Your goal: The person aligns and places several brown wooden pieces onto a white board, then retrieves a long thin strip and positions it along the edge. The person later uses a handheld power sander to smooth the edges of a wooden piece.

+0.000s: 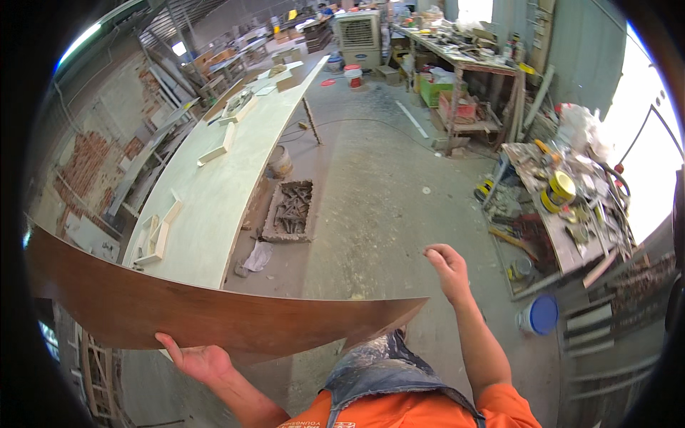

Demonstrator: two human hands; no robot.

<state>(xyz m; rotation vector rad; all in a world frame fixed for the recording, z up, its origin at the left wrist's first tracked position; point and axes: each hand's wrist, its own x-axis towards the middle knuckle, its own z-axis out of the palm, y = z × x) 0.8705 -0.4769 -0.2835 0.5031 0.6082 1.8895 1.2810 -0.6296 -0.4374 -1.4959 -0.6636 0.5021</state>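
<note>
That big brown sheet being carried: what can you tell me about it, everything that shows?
The brown sheet is a thin, wide panel with a reddish wood-grain face, like veneer or laminate. It lies almost flat and tapers to a pointed corner on the right. Its far end runs out of the picture on the left. The left hand supports it from below at the near edge, fingers curled under. The right hand is raised apart from it, not touching. Behind it stands a long pale workbench.
</note>
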